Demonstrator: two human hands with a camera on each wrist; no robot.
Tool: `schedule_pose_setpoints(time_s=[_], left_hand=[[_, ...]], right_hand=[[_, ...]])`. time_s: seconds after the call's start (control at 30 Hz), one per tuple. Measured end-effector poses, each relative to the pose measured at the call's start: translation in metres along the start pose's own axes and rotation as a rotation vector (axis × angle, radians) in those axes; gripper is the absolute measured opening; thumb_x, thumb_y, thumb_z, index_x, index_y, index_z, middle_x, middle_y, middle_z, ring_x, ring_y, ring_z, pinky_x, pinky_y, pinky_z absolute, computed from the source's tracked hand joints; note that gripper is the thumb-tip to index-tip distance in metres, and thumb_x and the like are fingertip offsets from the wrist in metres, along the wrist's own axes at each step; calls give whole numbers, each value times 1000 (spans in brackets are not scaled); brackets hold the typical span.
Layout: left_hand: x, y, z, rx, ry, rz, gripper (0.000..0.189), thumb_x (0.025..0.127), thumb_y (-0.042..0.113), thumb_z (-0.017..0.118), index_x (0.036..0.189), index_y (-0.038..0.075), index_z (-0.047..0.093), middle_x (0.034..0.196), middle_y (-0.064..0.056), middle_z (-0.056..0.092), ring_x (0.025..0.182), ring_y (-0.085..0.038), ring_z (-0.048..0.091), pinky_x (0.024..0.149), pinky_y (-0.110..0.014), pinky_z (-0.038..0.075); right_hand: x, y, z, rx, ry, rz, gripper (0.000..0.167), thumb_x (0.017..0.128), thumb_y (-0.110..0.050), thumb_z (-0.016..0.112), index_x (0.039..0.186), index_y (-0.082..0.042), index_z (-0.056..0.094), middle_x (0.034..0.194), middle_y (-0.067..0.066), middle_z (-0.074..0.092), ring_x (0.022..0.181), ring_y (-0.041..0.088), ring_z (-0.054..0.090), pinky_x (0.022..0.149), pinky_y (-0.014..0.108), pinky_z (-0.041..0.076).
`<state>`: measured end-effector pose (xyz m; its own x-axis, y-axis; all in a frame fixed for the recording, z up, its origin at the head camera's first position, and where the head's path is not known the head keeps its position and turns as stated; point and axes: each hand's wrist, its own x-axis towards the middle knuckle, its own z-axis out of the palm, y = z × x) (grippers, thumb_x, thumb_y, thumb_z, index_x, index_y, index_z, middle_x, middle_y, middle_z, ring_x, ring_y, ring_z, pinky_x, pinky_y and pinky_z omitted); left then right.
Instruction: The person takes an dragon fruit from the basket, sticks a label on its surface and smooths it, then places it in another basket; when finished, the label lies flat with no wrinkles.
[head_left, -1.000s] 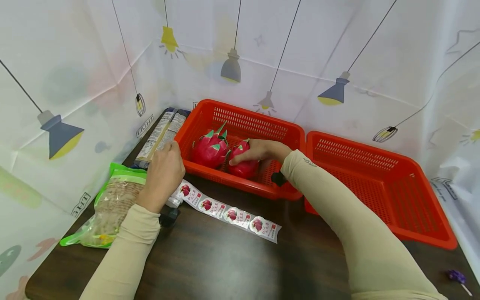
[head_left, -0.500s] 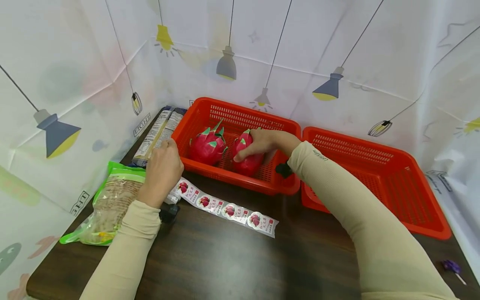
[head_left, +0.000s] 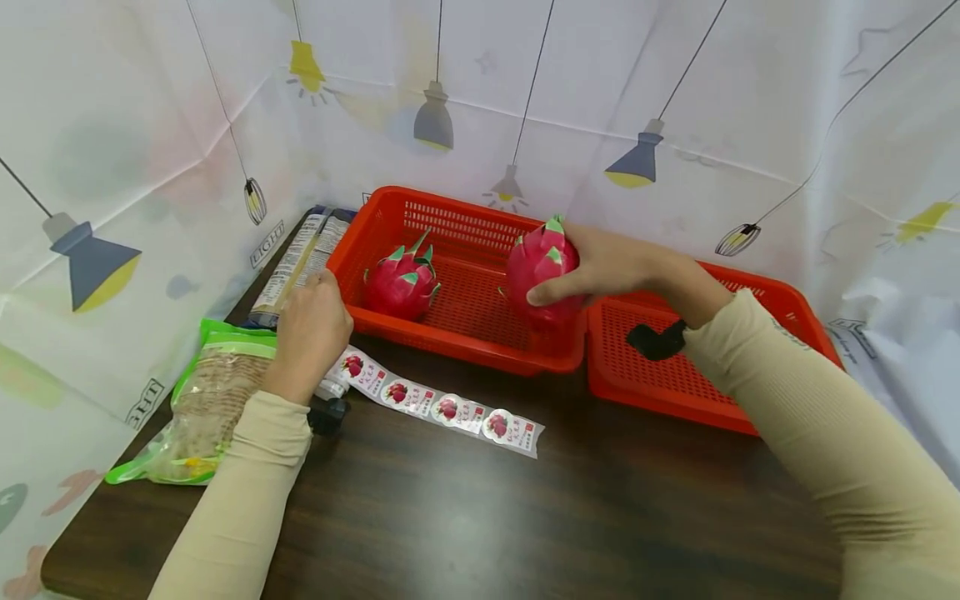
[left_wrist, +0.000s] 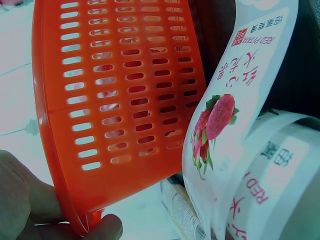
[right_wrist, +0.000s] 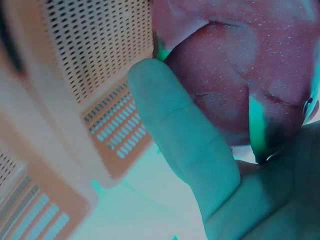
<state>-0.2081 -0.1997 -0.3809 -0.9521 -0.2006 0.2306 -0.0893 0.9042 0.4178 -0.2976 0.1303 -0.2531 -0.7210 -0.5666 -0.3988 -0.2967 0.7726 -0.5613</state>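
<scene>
My right hand [head_left: 618, 262] grips a pink dragon fruit [head_left: 536, 271] with green-tipped scales, raised at the right end of the left red basket [head_left: 465, 352]. The right wrist view shows the thumb [right_wrist: 175, 120] along the side of this dragon fruit [right_wrist: 225, 75]. A second dragon fruit [head_left: 397, 285] sits inside the basket's left end. At the basket's front-left corner is my left hand [head_left: 311, 329]; in the left wrist view its fingers pinch the basket [left_wrist: 135, 195] at that corner. A strip of dragon fruit stickers [head_left: 450, 410] runs across the table from beside the left hand.
Another red basket [head_left: 660, 400] stands just to the right, partly behind the right arm. Left of the left hand lie a clear bag with green edges [head_left: 225, 400] and a long printed packet [head_left: 300, 258]. A printed white sheet [head_left: 465, 50] hangs behind the baskets.
My right hand has lifted the dragon fruit up from the left basket's floor and carried it rightward. The left hand stays at the basket's corner. The head view has shifted slightly.
</scene>
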Motion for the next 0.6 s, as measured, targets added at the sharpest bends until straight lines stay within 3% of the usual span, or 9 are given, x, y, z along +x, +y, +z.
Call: schedule_pose_setpoints(time_s=[0.17,0.33,0.6], left_hand=[[-2,1,-1,5,-11,12,39,91,2,59,124,-19,55,112,-35,63,96,-53,66,87,-62,57],[-3,2,-3,24,-31,16,41,90,3,60,124,-20,55,112,-36,63,98,-54,63,89,-62,54],[-2,4,-8,26,-65,6,39,92,3,58,123,-20,54,114,-38,61,100,-54,60,91,-64,53]], right_hand=[[-53,11,10,7,48,-50,79,80,-35,84,141,-18,37,136,5,53,128,28,51,81,40,62],[-100,17,33,9,80,-62,79,77,-38,87,139,-21,40,131,1,57,124,26,54,76,35,62],[-149,31,79,14,116,-86,87,68,-43,93,136,-26,42,126,-5,57,117,24,57,73,28,61]])
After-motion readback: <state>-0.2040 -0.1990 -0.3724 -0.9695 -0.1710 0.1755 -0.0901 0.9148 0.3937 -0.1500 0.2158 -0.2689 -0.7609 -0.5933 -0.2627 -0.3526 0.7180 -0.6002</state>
